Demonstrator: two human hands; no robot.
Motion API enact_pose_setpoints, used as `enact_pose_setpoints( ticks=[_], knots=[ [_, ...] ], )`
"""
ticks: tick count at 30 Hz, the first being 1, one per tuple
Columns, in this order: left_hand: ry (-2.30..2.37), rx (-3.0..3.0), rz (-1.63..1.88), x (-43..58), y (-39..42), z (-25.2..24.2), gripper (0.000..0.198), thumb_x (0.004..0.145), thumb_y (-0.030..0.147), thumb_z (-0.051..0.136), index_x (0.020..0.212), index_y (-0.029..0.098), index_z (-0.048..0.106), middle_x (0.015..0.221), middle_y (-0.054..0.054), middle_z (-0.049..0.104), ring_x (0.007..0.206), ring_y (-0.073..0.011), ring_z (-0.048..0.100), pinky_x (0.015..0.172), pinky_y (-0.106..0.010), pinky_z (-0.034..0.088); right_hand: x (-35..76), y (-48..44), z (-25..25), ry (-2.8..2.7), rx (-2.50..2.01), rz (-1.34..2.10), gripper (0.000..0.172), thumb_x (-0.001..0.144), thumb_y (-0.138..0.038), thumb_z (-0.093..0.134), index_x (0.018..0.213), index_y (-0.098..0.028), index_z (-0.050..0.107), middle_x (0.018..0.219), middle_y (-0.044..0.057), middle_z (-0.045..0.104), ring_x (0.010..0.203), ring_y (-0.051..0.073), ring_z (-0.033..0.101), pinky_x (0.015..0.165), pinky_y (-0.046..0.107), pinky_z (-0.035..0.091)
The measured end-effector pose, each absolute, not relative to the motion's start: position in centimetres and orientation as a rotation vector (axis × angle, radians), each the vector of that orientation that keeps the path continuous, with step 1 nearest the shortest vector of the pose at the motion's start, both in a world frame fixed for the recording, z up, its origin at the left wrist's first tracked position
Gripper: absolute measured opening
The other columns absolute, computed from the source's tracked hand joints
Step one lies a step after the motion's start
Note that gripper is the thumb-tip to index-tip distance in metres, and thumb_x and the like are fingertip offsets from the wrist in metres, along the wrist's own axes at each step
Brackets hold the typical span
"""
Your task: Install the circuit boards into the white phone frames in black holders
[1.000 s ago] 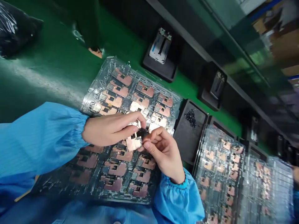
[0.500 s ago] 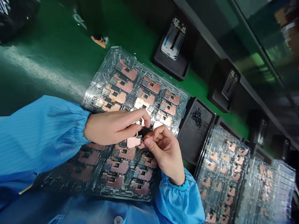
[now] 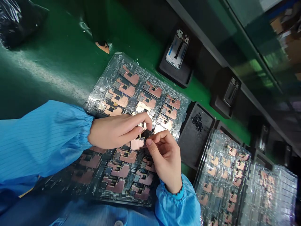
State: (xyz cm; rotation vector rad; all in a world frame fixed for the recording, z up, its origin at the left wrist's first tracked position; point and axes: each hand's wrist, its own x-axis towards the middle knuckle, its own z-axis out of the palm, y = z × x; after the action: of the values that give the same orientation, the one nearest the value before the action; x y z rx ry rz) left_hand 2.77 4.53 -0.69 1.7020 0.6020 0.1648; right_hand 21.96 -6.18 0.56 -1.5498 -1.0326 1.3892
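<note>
My left hand (image 3: 117,131) reaches in from the left, palm down, thumb and forefinger bent together over a small copper-faced circuit board (image 3: 137,144). The board's upper part is hidden under the fingers. My right hand (image 3: 166,157) is closed in a pinch at the board's right edge, thumb against forefinger. Whatever lies between those fingertips is too small and dark to make out. Under both hands is a clear plastic tray (image 3: 94,94) with rows of similar copper-faced boards (image 3: 127,88) in its pockets.
Right of the tray stands a black shallow tray (image 3: 191,147) with a heap of small black pieces (image 3: 197,121). Black holders with phone frames (image 3: 178,50) line the back. More clear trays of boards (image 3: 221,169) lie at right. A black plastic bag (image 3: 18,22) sits at far left.
The whole view has shifted slightly downward. My right fingertips have drawn a little apart from the board's edge, while my left hand keeps nearly the same pose over it.
</note>
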Motion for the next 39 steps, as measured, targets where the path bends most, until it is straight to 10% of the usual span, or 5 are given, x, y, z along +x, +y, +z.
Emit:
enact_pose_setpoints(
  ticks=[39],
  knots=[
    [0.572,1.599,0.269,2.4,4.0,-0.8,0.022,0.108,0.033,0.035,0.123,0.025,0.05,0.083,0.0,0.06,0.067,-0.0148,0.055,0.062,-0.026,0.044,22.0,-6.3,1.0,-0.95,-1.367,1.511,0.013,0.101,-0.027,0.064,0.096,-0.024,0.052,0.085,-0.002,0.062,0.075,0.012,0.058,0.071,0.025,0.049]
  ],
)
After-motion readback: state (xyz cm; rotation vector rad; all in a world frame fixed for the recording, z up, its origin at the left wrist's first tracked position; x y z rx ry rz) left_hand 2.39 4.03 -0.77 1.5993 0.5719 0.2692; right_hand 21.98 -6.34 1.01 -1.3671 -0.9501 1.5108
